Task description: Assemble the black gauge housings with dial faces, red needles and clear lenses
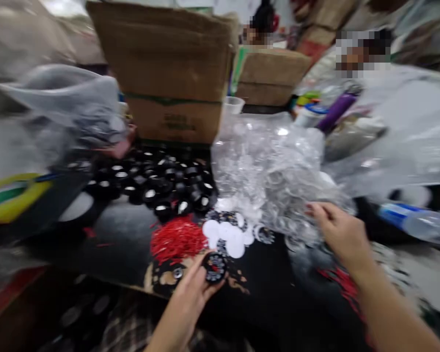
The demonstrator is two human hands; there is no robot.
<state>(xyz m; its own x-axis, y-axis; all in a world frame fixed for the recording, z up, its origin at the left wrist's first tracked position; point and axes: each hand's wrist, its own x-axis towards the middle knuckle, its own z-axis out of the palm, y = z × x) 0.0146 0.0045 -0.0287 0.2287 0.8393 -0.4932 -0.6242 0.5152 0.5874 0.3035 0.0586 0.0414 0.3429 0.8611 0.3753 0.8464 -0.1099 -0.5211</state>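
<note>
My left hand (196, 288) is closed around a small round black dial case (215, 267), its face with pale markings and a red pointer turned up. My right hand (339, 230) reaches to the edge of a heap of clear plastic covers (278, 181), fingers curled with the tips against it; what they pinch, if anything, cannot be made out. Just beyond my left hand lie a pile of thin red pointers (178, 238) and several white discs (229, 238) mixed with printed black dial faces (264, 234).
Many black round cases (163, 209) crowd the table's back left, before a tall cardboard box (168, 73). A plastic bag (77, 102) stands left, near a yellow roll (12, 198). Right are a purple bottle (339, 110), a clear bottle (421, 222) and red pieces (342, 283). Two people are beyond.
</note>
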